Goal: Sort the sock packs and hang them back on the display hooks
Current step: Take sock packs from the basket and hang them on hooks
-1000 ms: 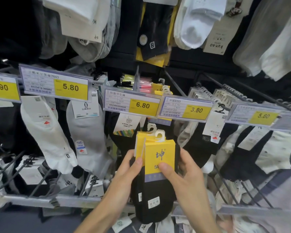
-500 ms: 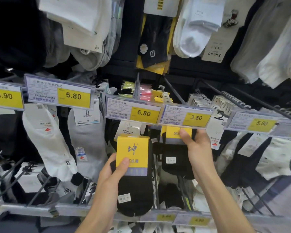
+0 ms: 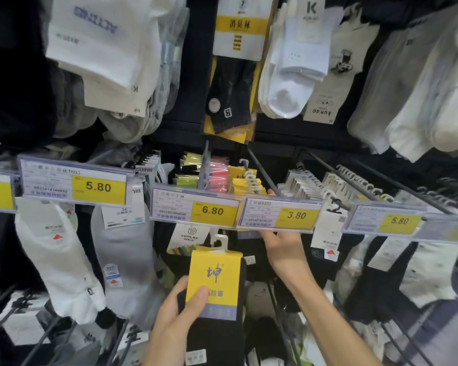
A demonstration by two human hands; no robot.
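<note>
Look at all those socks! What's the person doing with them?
A person is putting sock packs back on shop hooks. The left-hand grip holds a black sock pack by its yellow card, below the price rail and not yet hung. The right-hand grip reaches up behind the 3.80 price tag, toward the hook where matching yellow packs hang. Its fingers are mostly hidden behind the tag, so I cannot tell if it holds anything.

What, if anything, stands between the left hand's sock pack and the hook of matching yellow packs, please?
The 3.80 price tag fronts that hook, and the right hand reaches up behind it; the left hand grips the sock pack below.
</note>
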